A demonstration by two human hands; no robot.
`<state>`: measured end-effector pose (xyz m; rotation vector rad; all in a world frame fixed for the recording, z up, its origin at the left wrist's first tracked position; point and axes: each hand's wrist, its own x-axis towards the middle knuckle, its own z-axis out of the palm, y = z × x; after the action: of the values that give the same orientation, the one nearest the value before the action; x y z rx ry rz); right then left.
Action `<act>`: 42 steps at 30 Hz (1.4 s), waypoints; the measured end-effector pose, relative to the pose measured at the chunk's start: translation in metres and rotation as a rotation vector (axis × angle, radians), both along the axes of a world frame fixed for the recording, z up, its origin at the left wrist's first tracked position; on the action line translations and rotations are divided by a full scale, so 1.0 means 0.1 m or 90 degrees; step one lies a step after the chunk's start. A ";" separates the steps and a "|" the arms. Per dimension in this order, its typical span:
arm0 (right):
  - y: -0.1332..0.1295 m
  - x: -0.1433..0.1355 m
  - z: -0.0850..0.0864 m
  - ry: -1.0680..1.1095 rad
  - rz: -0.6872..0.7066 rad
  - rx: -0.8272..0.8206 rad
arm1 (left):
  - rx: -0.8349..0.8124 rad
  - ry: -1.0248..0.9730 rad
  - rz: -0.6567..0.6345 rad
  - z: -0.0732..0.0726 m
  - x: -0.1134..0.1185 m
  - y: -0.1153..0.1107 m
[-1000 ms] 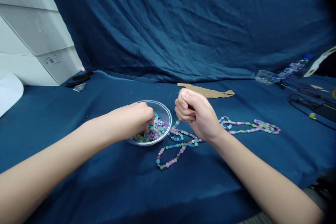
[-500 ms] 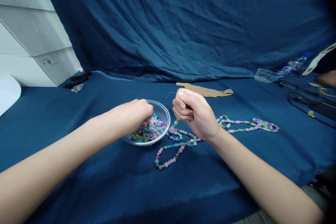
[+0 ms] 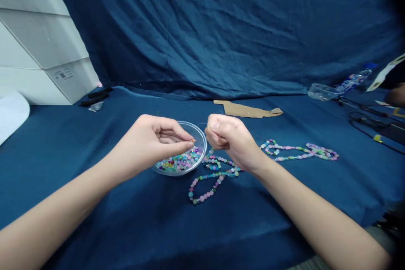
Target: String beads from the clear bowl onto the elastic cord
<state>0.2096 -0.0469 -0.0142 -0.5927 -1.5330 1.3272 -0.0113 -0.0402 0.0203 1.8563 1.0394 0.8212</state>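
Observation:
Above a clear plastic bowl (image 3: 202, 152), my left hand (image 3: 158, 137) pinches a small bead (image 3: 193, 140) between thumb and fingertips; it looks yellowish. Loose beads (image 3: 182, 161) in pink, blue, purple and green lie in the bowl. To the right of the bowl, my right hand (image 3: 229, 137) is closed in a fist around a thin clear thread (image 3: 202, 123), whose end sticks out toward the left. A long string of beads (image 3: 207, 195) trails below my right hand and loops over the cloth, with more of it (image 3: 319, 152) lying further right. The fist hides part of the string.
Blue cloth (image 3: 133, 228) covers the table and hangs behind it. A torn cardboard piece (image 3: 247, 110) lies behind my right hand. White boxes (image 3: 47, 46) stand at left. On the right are a plastic tub (image 3: 322, 92), a bottle (image 3: 357, 79), black cables (image 3: 363, 122) and another person's hand (image 3: 397, 95).
My left hand has risen out of the loose beads and turned toward my right hand, with a bead now between its fingertips. My right hand has stayed closed, dipping slightly.

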 end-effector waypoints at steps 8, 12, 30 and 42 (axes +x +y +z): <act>-0.01 -0.05 -0.05 -0.101 -0.019 0.079 | -0.090 -0.138 0.040 -0.06 0.02 -0.06; -0.01 -0.07 -0.07 -0.100 -0.019 0.085 | -0.041 -0.135 0.052 -0.09 -0.03 -0.02; -0.01 -0.06 -0.08 -0.112 -0.017 0.080 | 0.025 0.001 0.071 -0.15 -0.06 0.02; -0.02 -0.06 -0.06 -0.100 -0.046 0.114 | 0.072 -0.129 0.044 -0.11 -0.04 -0.08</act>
<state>0.2031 -0.0488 -0.0199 -0.6436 -1.7202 1.0961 -0.0153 -0.0485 0.0091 1.7954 0.9501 1.1043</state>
